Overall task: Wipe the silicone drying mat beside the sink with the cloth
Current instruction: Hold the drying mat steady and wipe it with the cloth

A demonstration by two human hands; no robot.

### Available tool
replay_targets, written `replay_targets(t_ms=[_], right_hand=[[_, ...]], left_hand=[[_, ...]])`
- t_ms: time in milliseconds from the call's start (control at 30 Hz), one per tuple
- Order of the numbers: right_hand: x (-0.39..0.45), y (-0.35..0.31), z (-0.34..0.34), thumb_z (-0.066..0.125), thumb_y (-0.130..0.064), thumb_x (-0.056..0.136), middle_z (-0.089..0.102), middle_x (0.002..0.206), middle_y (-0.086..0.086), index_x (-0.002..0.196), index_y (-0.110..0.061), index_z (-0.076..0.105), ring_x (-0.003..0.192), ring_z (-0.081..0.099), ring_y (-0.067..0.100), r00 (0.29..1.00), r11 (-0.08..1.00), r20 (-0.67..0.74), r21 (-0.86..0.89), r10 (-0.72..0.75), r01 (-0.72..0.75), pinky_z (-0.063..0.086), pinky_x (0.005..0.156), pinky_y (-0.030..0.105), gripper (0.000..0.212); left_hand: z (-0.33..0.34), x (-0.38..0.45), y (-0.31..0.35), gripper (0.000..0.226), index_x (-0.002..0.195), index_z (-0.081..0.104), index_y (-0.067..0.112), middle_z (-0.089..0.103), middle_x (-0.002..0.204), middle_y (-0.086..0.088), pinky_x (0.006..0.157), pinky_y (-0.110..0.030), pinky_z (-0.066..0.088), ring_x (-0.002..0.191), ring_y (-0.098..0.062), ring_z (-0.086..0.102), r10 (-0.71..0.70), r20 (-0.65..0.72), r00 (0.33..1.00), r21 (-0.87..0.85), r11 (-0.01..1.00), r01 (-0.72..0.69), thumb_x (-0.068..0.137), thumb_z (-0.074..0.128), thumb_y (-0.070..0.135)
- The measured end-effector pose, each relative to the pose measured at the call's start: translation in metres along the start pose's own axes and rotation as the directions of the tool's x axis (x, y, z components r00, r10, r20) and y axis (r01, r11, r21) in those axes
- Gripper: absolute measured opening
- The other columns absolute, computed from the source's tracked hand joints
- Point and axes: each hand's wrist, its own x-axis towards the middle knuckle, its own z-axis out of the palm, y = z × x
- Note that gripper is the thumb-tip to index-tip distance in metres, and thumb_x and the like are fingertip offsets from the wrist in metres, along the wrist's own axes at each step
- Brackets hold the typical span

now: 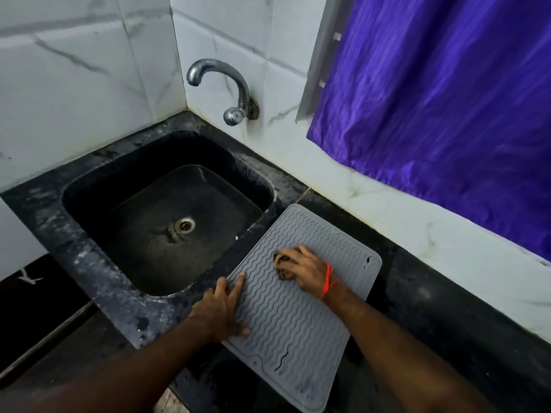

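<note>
From my remote station, the head camera looks down on a black stone surface [432,296] set into a corner of white marble-veined wall tiles [74,93]. A dark sink [89,186] with a steel drain [185,225] is sunk into it at left, under a curved chrome tap [222,84] fixed to the wall. A purple curtain [447,93] hangs at upper right.

The grey silicone drying mat [286,320] lies flat on the surface just right of the sink, its face covered in wavy ridges inside a raised border, one corner nearly touching the sink's rim. My left hand [222,308] rests on the mat's left edge, fingers straight, pressing it down and holding nothing. My right hand [304,271], an orange thread [328,281] tied at its wrist, has its fingers curled over a small bunched dark cloth [281,260], pressed onto the mat's upper middle. Little of the cloth shows beneath the fingers.
</note>
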Motion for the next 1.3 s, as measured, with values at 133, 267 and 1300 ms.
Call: replay_targets(t_ms=[133,267,1300], right_hand=[[0.018,0.047,-0.017,0.064,-0.005,0.083,0.05,0.144,0.011,0.121,-0.014,0.067,0.125,0.048,0.035,0.983,0.981,0.029,0.06,0.184,-0.185,0.037,0.108,0.041,0.039],[0.042,0.084,-0.034,0.055,-0.005,0.09,0.057,0.132,0.012,0.118,-0.01,0.068,0.127,0.046,0.026,0.909,0.896,0.13,0.162,0.397,-0.414,0.032,0.11,0.037,0.031],[0.052,0.08,-0.042,0.055,0.01,0.077,0.054,0.125,0.022,0.121,-0.008,0.065,0.113,0.051,0.043,0.694,0.702,-0.145,0.278,0.705,-0.655,0.041,0.105,0.04,0.049]], left_hand=[[0.003,0.002,-0.003,0.124,0.151,-0.026,0.035,0.012,0.148,-0.008,0.108,-0.048,0.042,0.134,-0.03,0.034,0.018,-0.02,1.0,-0.002,1.0,-0.018,0.077,0.068,0.065],[0.003,0.002,-0.003,0.124,0.151,-0.026,0.034,0.009,0.151,-0.009,0.11,-0.049,0.04,0.136,-0.031,0.032,0.023,-0.025,0.999,-0.006,1.0,-0.023,0.078,0.068,0.064],[0.004,0.004,-0.006,0.121,0.151,-0.026,0.037,0.006,0.154,-0.009,0.112,-0.051,0.037,0.139,-0.032,0.026,0.025,-0.024,0.999,-0.04,0.999,-0.026,0.079,0.068,0.063]])
